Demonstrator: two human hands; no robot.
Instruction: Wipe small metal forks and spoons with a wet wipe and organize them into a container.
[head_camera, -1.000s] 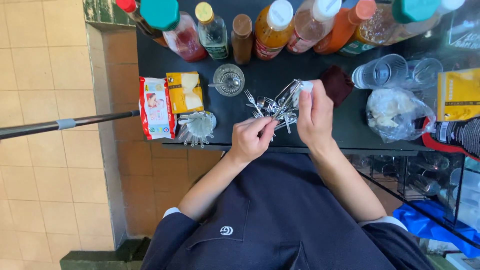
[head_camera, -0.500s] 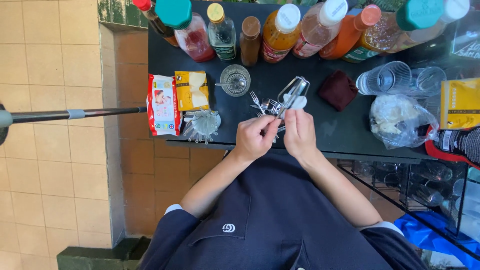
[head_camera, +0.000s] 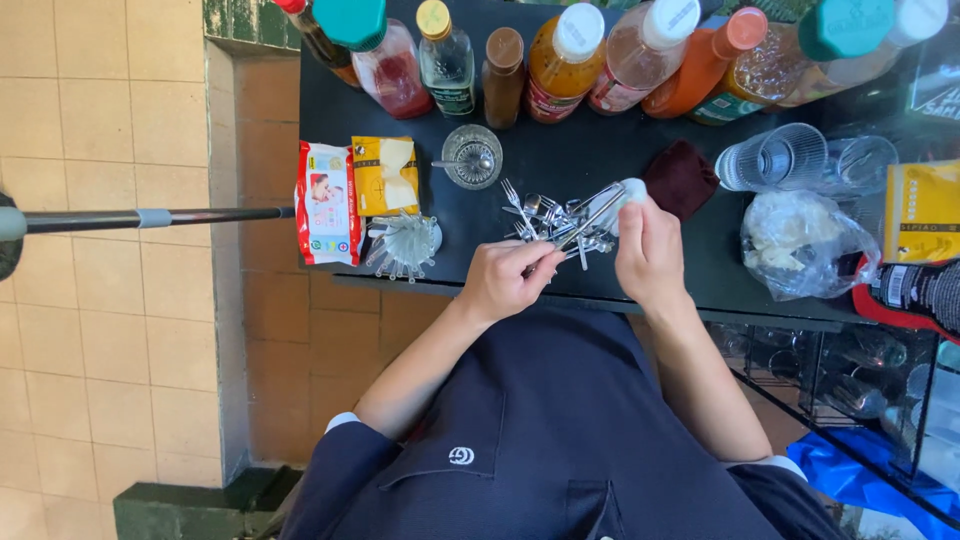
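Metal cutlery (head_camera: 560, 222) lies bunched on the dark counter (head_camera: 560, 160), forks and spoons tangled, and both hands are in there! The left hand (head_camera: 503, 280) is clenched around the near ends of a piece, while the right hand (head_camera: 650, 255) grips a white cloth (head_camera: 632, 190) pressed to the long shiny utensil. Right behind sits a small glass dish (head_camera: 472, 157); a maroon cloth (head_camera: 682, 177) crowds the right side. Left of the pile: a red-and-white packet (head_camera: 326, 203), a yellow packet (head_camera: 385, 175), a clear bundle of plastic forks (head_camera: 405, 243). Sauce bottles (head_camera: 560, 60) line the back edge, a crumpled clear bag (head_camera: 800, 245) sits right
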